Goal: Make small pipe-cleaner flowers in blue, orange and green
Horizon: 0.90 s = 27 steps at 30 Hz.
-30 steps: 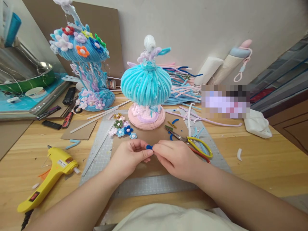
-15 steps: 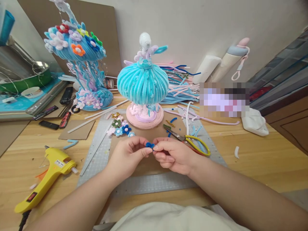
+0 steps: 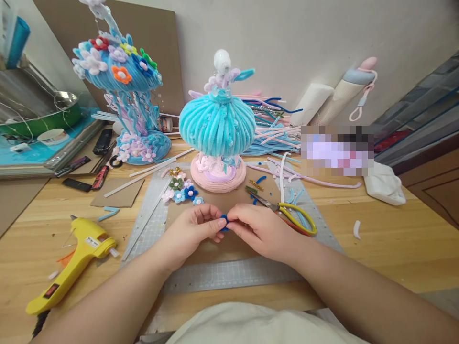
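Observation:
Between both hands is a small dark blue pipe-cleaner piece (image 3: 224,222), mostly covered by fingers. My left hand (image 3: 201,224) pinches it from the left with thumb and forefinger. From the right, my right hand (image 3: 256,231) pinches its other side, thumb and fingertips pressed together. Just beyond the left hand lie several pipe-cleaner flowers (image 3: 191,193) in pink, green and blue. Past the right hand rest scissors (image 3: 283,208) with yellow handles. Behind the hands stands a turquoise pipe-cleaner dome (image 3: 217,124) on a round pink base (image 3: 217,179).
A yellow glue gun (image 3: 77,258) lies at left. A flower-covered blue pipe-cleaner piece (image 3: 118,71) stands at back left. Pipe cleaners (image 3: 276,138) are heaped behind the dome. Under the hands are cardboard (image 3: 229,253) and a grey cutting mat (image 3: 229,277).
The right fingers have shifted their pinch on the blue piece, and the lower fingers are now tucked closer. The whole view has moved slightly, so everything appears a little further right.

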Each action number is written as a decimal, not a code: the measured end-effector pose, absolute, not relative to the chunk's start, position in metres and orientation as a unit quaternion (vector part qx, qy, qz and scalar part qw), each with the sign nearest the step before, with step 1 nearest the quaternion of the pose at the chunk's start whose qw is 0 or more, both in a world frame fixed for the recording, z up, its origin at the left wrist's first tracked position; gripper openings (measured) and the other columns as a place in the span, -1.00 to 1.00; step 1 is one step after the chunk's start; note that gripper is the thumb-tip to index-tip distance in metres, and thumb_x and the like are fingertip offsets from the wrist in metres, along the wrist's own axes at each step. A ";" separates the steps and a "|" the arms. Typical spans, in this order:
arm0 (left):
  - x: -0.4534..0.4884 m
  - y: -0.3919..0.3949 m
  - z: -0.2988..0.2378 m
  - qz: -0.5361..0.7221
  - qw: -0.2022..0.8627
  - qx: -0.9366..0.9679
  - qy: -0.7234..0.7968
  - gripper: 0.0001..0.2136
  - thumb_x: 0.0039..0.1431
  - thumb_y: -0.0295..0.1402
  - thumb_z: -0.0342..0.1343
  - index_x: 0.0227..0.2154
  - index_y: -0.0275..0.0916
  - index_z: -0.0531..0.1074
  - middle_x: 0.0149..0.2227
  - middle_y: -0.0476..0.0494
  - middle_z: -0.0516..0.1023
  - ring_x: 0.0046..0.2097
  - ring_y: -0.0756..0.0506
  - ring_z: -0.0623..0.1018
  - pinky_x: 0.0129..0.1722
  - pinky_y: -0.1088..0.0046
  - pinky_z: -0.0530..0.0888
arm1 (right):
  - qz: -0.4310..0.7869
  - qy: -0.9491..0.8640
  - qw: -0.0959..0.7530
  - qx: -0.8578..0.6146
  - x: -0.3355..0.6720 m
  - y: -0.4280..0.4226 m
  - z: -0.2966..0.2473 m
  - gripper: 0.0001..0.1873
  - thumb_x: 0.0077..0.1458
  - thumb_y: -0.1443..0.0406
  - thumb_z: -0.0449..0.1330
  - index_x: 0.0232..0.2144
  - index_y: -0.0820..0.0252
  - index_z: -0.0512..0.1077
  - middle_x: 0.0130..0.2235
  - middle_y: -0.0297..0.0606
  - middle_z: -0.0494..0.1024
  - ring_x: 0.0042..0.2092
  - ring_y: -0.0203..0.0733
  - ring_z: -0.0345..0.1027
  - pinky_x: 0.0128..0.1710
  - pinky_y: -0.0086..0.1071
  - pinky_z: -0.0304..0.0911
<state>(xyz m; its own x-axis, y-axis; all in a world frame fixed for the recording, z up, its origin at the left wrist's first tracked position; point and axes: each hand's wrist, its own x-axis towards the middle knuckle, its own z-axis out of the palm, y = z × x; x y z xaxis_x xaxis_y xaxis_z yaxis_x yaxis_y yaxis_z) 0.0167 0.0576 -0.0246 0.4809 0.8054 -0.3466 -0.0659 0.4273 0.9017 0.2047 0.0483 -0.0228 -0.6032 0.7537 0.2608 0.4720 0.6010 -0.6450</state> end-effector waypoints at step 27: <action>0.023 0.049 -0.030 0.289 0.821 0.286 0.401 -0.93 0.10 -0.44 0.07 -0.47 -0.30 0.34 -0.62 -0.06 0.43 -0.57 0.06 0.42 -0.58 0.61 0.41 | 0.169 -0.901 0.189 -0.352 0.199 0.043 -0.025 -0.81 0.20 0.36 -0.03 -0.42 0.21 0.32 -0.39 -0.28 0.42 -0.36 -0.29 0.28 -0.38 -0.45 0.12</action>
<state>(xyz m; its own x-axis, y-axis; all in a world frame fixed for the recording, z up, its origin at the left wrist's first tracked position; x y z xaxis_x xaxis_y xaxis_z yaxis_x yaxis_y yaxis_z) 0.0234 0.0493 -0.0295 0.5119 0.7034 -0.4931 -0.2452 0.6698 0.7009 0.1988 0.0433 -0.0252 -0.6807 0.6979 0.2228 0.5702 0.6956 -0.4371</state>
